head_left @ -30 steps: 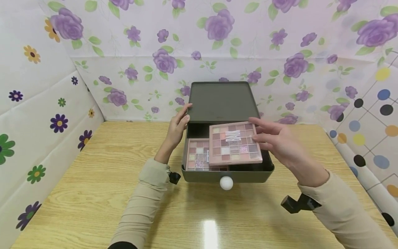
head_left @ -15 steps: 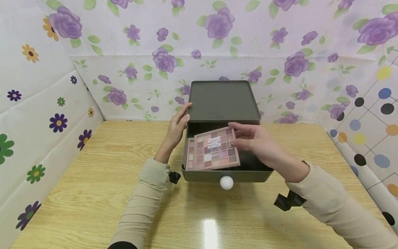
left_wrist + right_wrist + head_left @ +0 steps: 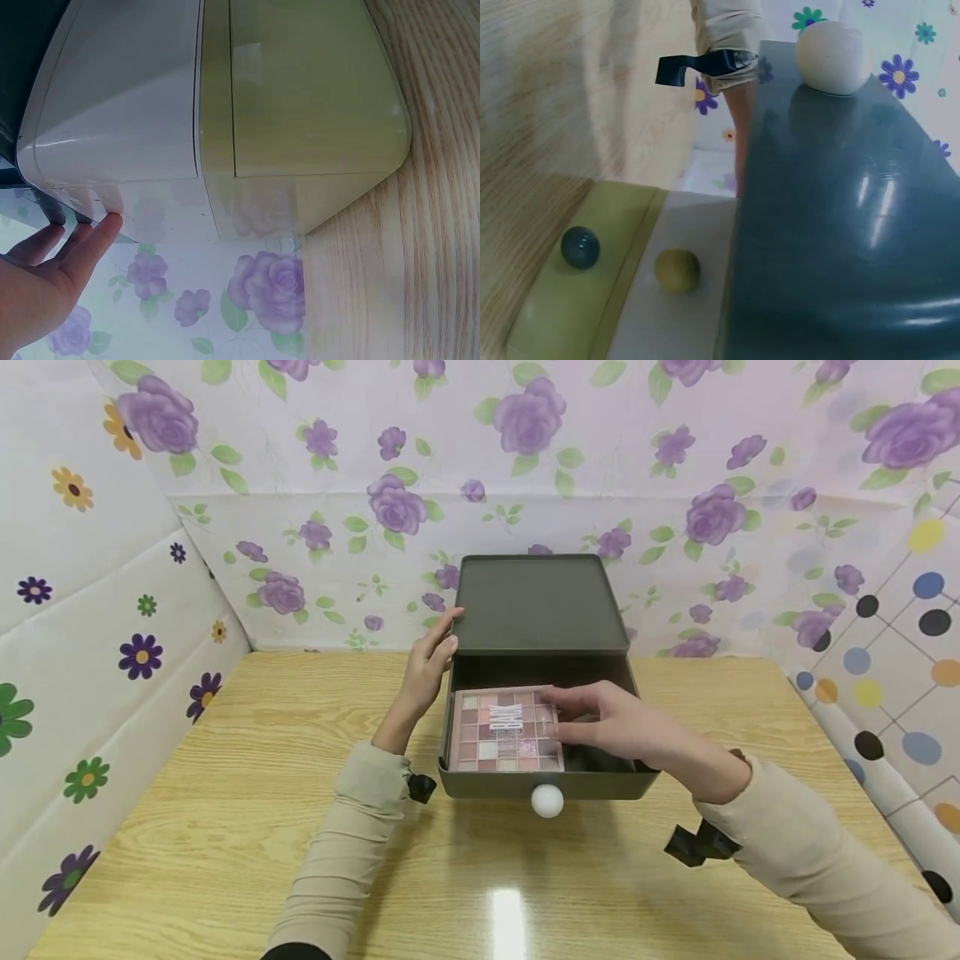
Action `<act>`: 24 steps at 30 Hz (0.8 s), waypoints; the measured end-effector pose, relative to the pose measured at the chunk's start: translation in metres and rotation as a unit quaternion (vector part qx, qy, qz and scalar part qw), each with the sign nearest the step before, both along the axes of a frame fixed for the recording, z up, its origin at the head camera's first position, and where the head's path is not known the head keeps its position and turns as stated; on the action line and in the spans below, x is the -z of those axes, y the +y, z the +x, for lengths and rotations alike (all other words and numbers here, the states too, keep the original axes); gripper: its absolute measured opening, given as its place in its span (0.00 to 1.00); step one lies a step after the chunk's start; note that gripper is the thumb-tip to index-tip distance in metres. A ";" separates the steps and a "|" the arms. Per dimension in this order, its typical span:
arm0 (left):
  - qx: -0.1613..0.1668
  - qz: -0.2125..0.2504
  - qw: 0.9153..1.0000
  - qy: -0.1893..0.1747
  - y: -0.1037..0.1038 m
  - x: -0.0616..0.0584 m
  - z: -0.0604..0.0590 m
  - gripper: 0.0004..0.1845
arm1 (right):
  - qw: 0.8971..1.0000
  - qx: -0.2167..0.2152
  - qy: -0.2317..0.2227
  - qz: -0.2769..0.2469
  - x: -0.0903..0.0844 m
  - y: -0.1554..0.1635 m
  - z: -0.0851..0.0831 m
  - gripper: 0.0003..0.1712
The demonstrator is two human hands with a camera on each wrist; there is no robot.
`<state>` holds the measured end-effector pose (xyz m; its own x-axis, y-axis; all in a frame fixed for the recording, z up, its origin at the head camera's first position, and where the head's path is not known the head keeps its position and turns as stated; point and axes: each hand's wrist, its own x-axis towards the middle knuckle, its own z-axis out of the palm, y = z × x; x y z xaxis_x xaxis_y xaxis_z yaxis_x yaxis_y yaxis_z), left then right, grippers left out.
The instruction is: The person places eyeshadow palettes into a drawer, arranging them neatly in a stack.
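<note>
A pink eyeshadow palette (image 3: 506, 731) lies flat in the left part of a pulled-out dark grey-green drawer (image 3: 551, 785), over a second palette that it now hides. My right hand (image 3: 615, 718) reaches into the drawer and pinches the palette's right edge between thumb and fingers. On the left, my left hand (image 3: 426, 668) touches the side of the drawer unit (image 3: 536, 602) near its top edge, fingers fairly straight. In the left wrist view those fingers (image 3: 94, 244) lie against the unit's white section. The right hand is out of sight in the right wrist view.
The drawer's white knob (image 3: 547, 801) points toward me. Below it the unit has a white drawer with a yellow knob (image 3: 677, 271) and a green one with a dark knob (image 3: 580, 247). Wooden tabletop (image 3: 247, 760) surrounds the unit; a flowered cloth (image 3: 337, 485) hangs behind.
My right hand has carried the palette left and lowered it into the drawer, from tilted to lying flat over the other palette. The left hand has stayed in place.
</note>
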<state>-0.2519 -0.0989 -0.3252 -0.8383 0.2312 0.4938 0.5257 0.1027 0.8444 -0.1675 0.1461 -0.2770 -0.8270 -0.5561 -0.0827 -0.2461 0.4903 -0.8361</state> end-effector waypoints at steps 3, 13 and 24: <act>0.000 0.002 1.000 0.003 0.000 0.001 -0.001 0.27 | 1.000 -0.019 0.011 0.020 0.002 0.002 0.000 0.30; 0.006 0.005 1.000 -0.001 0.000 0.001 0.000 0.28 | 0.990 0.036 0.128 -0.054 -0.005 0.014 0.027 0.22; 0.005 0.005 1.000 -0.002 0.000 0.001 -0.001 0.28 | 0.894 -0.011 0.433 -0.115 0.019 0.003 0.075 0.17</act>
<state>-0.2525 -0.0990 -0.3262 -0.8378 0.2348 0.4929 0.5233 0.0878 0.8476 -0.0925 0.1488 -0.2956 -0.5143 -0.4931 0.7016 -0.8573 0.3167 -0.4059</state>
